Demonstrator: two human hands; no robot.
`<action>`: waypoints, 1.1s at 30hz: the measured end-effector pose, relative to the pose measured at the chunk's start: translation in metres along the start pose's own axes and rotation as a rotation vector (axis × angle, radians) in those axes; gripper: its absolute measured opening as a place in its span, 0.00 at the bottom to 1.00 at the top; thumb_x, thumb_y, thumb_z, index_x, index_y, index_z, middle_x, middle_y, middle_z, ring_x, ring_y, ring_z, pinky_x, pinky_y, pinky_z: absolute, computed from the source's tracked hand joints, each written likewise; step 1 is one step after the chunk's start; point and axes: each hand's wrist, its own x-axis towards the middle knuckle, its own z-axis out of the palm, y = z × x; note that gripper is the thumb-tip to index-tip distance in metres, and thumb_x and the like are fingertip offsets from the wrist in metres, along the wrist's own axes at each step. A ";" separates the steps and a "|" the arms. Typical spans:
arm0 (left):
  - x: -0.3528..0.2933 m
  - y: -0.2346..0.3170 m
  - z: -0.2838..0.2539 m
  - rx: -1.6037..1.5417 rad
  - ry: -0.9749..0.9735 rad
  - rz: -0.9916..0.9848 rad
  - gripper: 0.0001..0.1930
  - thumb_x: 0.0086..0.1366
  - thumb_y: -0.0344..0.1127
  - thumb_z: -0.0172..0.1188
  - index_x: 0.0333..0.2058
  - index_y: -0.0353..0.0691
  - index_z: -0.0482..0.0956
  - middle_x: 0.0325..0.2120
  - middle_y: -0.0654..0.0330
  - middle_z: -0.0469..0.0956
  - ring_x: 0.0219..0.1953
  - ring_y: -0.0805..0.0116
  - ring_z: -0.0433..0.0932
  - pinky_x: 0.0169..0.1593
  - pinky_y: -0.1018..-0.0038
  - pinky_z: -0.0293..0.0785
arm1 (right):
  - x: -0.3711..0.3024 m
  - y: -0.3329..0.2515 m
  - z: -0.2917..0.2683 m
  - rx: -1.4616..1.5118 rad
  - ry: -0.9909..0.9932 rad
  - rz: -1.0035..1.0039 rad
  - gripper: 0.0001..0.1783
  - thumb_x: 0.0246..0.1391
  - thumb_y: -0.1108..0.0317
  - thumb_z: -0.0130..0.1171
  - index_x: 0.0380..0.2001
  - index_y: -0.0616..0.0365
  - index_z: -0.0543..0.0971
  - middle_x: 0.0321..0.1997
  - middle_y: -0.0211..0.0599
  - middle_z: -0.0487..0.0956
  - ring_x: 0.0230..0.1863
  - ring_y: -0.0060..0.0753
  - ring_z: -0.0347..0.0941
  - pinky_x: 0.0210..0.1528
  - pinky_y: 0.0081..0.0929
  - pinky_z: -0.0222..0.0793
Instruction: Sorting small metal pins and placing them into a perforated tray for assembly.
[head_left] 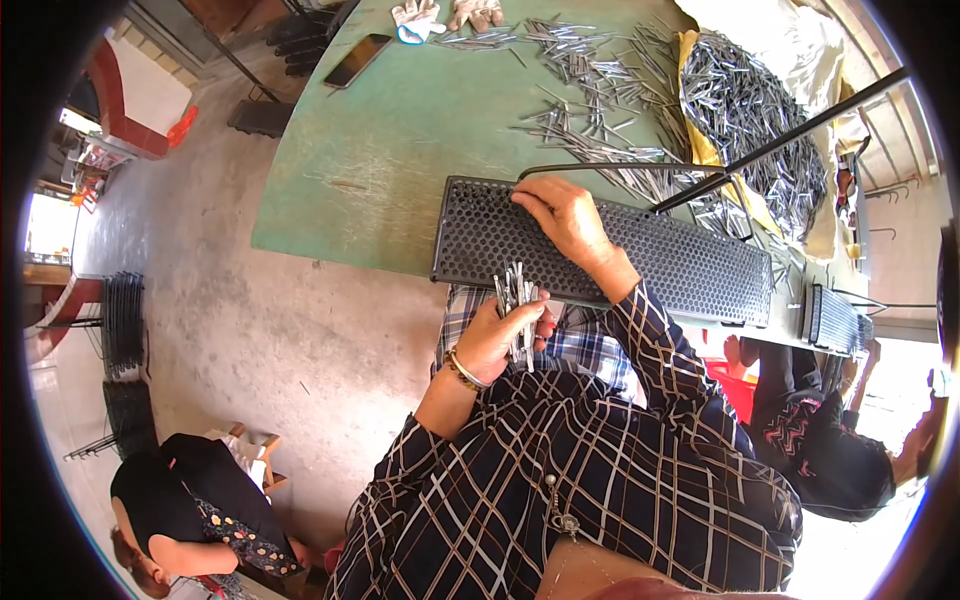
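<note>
With the left hand [492,334] closed round 1 bundle of rods [518,300] by the rack [690,262], at the edge of the table [420,140], the right hand [570,218] — half-curled over the rack, any hold unclear — would probably do best working lightly, 1 rod at a time.

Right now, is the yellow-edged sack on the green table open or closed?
Open: the yellow-edged sack is spread back, with a heap of thin metal pieces exposed in it.
</note>
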 end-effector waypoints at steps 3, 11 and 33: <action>0.000 -0.002 -0.003 0.029 -0.003 0.009 0.12 0.62 0.33 0.56 0.43 0.36 0.73 0.28 0.59 0.77 0.29 0.72 0.77 0.29 0.76 0.74 | -0.002 -0.001 0.005 -0.048 0.018 -0.047 0.08 0.48 0.71 0.60 0.33 0.63 0.78 0.35 0.42 0.78 0.36 0.46 0.74 0.39 0.33 0.70; 0.001 -0.002 0.000 0.039 -0.021 0.024 0.12 0.62 0.33 0.56 0.42 0.36 0.73 0.26 0.60 0.76 0.29 0.72 0.76 0.28 0.77 0.73 | -0.004 0.003 0.006 -0.259 0.102 -0.118 0.10 0.46 0.71 0.60 0.34 0.62 0.79 0.35 0.41 0.77 0.36 0.45 0.74 0.40 0.36 0.69; 0.002 0.009 0.003 0.083 -0.095 0.116 0.14 0.62 0.32 0.57 0.45 0.34 0.72 0.26 0.62 0.75 0.26 0.73 0.75 0.29 0.78 0.72 | -0.031 -0.030 -0.027 0.633 -0.472 0.626 0.15 0.51 0.61 0.63 0.29 0.65 0.81 0.23 0.33 0.78 0.23 0.21 0.70 0.25 0.21 0.64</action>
